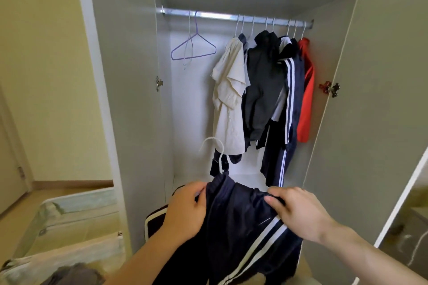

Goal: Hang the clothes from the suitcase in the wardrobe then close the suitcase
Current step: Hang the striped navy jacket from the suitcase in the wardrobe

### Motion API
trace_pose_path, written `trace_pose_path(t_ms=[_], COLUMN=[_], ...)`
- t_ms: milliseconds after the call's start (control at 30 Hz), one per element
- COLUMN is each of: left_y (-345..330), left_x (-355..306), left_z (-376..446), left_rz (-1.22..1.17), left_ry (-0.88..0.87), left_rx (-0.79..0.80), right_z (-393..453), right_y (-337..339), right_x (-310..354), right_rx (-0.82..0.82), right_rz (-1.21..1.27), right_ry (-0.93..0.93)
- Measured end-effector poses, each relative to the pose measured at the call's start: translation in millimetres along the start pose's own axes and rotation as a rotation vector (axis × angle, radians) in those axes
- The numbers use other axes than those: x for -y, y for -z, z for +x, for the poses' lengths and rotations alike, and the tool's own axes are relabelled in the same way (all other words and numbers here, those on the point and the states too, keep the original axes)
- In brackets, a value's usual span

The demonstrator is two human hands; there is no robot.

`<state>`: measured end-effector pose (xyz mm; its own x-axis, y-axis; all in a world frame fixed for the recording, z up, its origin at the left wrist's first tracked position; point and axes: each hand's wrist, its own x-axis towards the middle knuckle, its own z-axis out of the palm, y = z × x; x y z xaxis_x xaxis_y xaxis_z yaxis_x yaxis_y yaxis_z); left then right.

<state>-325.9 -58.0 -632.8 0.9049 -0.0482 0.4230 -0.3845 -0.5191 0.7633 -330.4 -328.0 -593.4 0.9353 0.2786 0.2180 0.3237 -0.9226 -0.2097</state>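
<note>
I hold a pair of navy trousers with white side stripes (240, 227) in front of the open wardrobe (328, 58). My left hand (185, 210) grips their waistband on the left, and my right hand (298, 213) pinches it on the right. A white hanger (218, 157) sticks up from the waistband between my hands. Above, the metal rail (215, 16) carries a cream shirt (228, 97), dark garments, a striped navy tracksuit (287, 109) and a red garment (305, 90). The open suitcase (76, 217) lies at the lower left with clothes (71, 275) in it.
An empty purple hanger (194, 50) and a white one hang at the rail's left end, with free rail between them and the clothes. The wardrobe doors (129, 76) stand open on both sides. A mirrored panel (407, 222) leans at the right.
</note>
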Motion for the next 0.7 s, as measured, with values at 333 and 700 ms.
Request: trace_pose_path(t_ms=[333,700], left_y=[10,26], left_x=[-70,-81], left_z=[22,142], left_rz=[0.142,0.406], left_ry=[0.013,-0.204], left_rx=[0.192,0.075], right_z=[-1,47], right_y=[51,103], right_x=[16,-5], right_rx=[-0.086,0.073], right_rz=[-0.052,0.436], right_ry=[-0.003,0.017])
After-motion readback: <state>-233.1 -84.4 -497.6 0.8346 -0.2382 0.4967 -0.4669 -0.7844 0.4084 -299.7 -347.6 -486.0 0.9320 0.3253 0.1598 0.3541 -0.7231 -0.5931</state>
